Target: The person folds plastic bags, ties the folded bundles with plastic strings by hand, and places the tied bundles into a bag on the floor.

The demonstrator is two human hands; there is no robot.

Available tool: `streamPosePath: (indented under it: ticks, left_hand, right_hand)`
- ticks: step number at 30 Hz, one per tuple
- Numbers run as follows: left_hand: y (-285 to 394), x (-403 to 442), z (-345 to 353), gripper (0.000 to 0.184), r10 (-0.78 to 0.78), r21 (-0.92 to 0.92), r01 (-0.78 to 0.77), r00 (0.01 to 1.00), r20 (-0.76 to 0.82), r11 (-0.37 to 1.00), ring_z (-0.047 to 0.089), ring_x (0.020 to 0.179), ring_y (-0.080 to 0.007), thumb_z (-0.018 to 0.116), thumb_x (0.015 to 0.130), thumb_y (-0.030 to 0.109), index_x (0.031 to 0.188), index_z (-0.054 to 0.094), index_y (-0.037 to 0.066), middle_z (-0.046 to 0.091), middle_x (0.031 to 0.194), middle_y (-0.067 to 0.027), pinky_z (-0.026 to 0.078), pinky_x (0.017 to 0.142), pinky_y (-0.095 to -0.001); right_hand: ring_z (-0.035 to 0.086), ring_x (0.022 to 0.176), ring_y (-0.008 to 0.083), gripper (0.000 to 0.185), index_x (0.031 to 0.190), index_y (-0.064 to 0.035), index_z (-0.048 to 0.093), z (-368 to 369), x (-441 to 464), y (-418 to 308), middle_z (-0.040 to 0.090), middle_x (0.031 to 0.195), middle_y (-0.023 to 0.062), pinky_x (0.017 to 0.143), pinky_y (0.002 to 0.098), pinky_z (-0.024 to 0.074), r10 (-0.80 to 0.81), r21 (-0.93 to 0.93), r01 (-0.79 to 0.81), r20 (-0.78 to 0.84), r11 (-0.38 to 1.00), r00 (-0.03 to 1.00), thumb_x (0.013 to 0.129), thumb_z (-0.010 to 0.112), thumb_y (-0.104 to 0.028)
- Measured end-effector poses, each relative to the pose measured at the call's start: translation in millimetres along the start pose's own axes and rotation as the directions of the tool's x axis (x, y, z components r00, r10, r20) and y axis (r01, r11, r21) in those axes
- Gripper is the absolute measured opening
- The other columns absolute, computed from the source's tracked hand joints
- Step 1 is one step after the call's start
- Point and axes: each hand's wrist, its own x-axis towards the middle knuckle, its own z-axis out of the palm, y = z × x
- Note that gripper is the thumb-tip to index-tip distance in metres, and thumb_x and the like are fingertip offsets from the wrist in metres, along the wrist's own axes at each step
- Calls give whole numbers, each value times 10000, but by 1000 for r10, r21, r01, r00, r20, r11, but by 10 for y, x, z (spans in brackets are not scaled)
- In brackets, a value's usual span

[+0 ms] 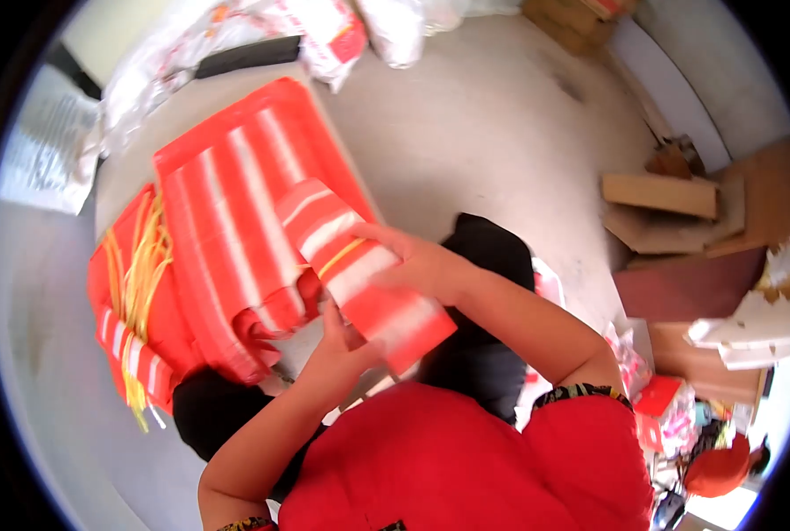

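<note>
A folded red-and-white striped bundle (352, 288), crossed by a yellow band (342, 257), is held between both hands: its lower part is grasped by the left hand (346, 348), its side by the right hand (423, 264). Beneath it, larger striped sheets (227, 226) are spread. Yellow strips (145, 270) are draped beside them, across a smaller striped roll (154, 369). Cardboard (660, 196) is seen at the right.

Striped stack (227, 203) left, open floor (474, 133) right
</note>
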Motion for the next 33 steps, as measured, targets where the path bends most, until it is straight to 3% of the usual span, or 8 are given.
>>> streamPosePath:
  ticks: [1,5,8,14,16,22,28,33]
  left_hand:
    - [-9,-56,72,1022,-32,-29,36,990,135,999,596,1333,-339,742,982,237,1685,1,178,508,1527,-202,513,1086,-466]
    - [-9,-87,236,950,-158,82,137,891,426,987,616,1323,-357,745,988,363,1676,125,146,587,1456,-230,504,1098,-458]
    - [-128,-70,227,712,-250,188,185,871,422,965,616,1315,-340,622,1048,160,1643,235,112,589,1448,-231,489,1105,-421]
    - [-618,-82,-235,549,-303,217,262,935,184,940,633,1279,-305,606,1069,274,1547,410,89,610,1394,-174,491,1097,-407]
    - [-742,-113,-395,538,-332,226,308,940,76,924,640,1264,-292,602,1078,266,1542,410,74,617,1387,-177,496,1081,-389]
    - [-1081,-200,-725,519,-383,155,404,912,-148,901,645,1248,-296,593,1071,256,1524,420,71,617,1379,-178,508,1048,-389]
    - [-1348,-259,-1016,516,-408,30,421,892,-194,907,630,1262,-330,581,1081,270,1527,412,72,606,1397,-189,505,1048,-421]
    - [-1416,-285,-1141,501,-423,3,436,875,-234,900,622,1277,-344,571,1087,274,1528,415,93,596,1417,-188,499,1061,-435]
  right_hand:
    - [580,1202,113,812,1630,-70,363,-130,-170,-59,533,1515,92,1044,288,476,27,-29,-27,-11,999,1000,878,660,9]
    - [580,1306,192,870,1659,-87,287,-707,-1086,-25,540,1513,99,1110,344,455,-155,300,239,-276,924,949,909,716,17]
    - [548,1357,219,914,1673,-95,242,-1186,-1838,246,503,1550,106,1140,371,434,-267,200,395,-467,897,843,893,683,88]
    - [555,1335,237,926,1668,-97,263,-1462,-2855,1348,509,1523,108,1110,358,470,-7,186,225,-755,957,656,854,650,116]
    - [555,1341,268,935,1671,-100,254,-1323,-2965,1615,517,1512,123,1107,380,482,138,313,174,-763,934,631,850,648,117]
    - [529,1351,239,950,1682,-106,223,-992,-2912,2512,488,1535,109,1109,378,464,146,441,258,-696,859,703,861,645,120]
    - [522,1356,250,966,1675,-140,262,-1007,-2387,3992,491,1529,142,1105,362,453,232,274,-73,-607,959,760,846,713,68]
    - [585,1285,227,982,1672,-172,281,-909,-2227,3994,535,1502,122,1072,336,490,250,310,-68,-598,948,762,841,720,112]
